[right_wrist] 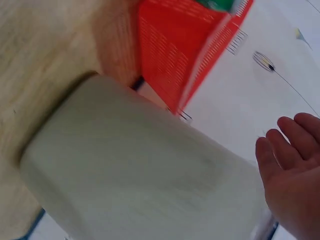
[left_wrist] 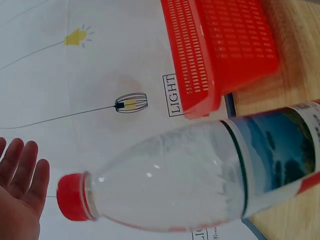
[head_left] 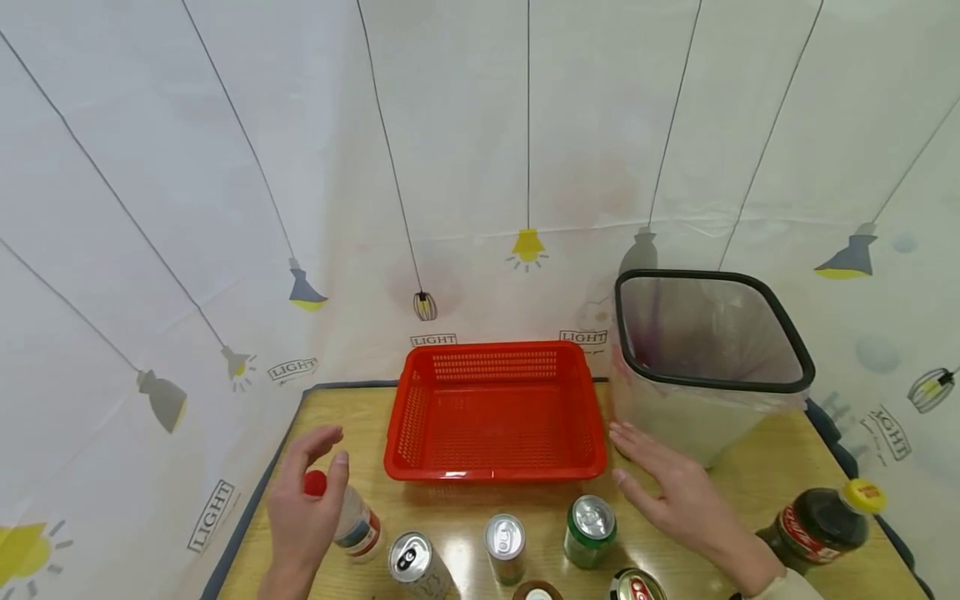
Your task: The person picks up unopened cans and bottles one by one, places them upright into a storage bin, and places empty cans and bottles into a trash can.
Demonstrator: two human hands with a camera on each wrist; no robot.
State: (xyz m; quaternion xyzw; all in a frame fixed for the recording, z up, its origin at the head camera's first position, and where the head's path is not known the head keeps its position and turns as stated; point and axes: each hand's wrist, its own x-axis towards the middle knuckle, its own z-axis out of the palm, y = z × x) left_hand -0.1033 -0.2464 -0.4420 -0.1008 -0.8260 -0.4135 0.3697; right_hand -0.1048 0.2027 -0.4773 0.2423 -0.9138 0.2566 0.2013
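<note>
My left hand point(head_left: 303, 496) hovers beside a clear plastic bottle point(head_left: 358, 525) with a red cap, thumb and fingers apart. In the left wrist view the bottle point(left_wrist: 170, 177) shows a blue, white and red label, and the fingers point(left_wrist: 25, 167) are off to one side of its cap. Between the red plastic basket point(head_left: 491, 477) and the bin point(head_left: 660, 417), my right hand point(head_left: 671, 492) is held out with its fingers extended, holding nothing. Just left of it stands a green can point(head_left: 591, 533).
Two silver cans, one here point(head_left: 506, 542) and the other point(head_left: 412, 560) further left, stand before the basket. A can with a red tab point(head_left: 637, 585) and a brown round top point(head_left: 537, 592) show at the bottom edge. A cola bottle point(head_left: 817, 525) with a yellow cap stands right.
</note>
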